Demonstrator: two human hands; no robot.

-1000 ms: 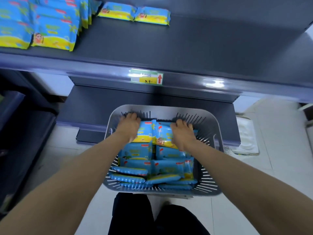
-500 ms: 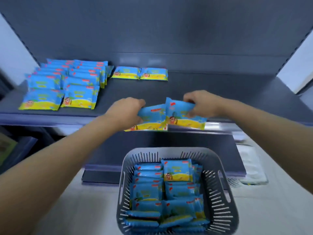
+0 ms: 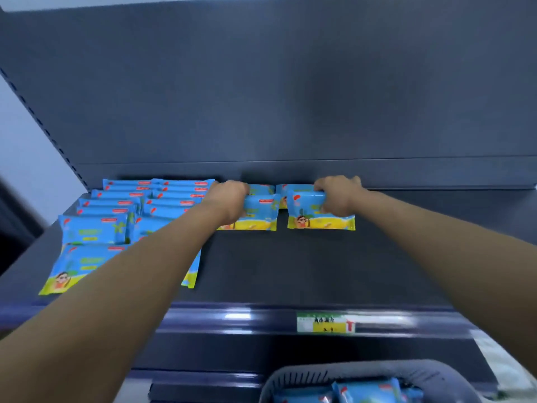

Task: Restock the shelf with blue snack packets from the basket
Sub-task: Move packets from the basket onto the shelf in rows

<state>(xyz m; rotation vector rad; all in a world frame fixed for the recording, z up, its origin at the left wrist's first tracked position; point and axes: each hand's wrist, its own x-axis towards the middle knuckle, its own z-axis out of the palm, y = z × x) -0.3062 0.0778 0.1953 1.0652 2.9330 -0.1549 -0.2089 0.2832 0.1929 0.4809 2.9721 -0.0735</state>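
Fingers of your left hand and right hand each clamp a packet, now advanced to 12 o'clock on the shelf; placement due.

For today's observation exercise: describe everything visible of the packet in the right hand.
The packet is a glossy blue pouch with a yellow bottom band, a red corner mark and a cartoon figure. It rests on the dark shelf, its upper edge gripped by the right hand, overlapping a second packet behind.
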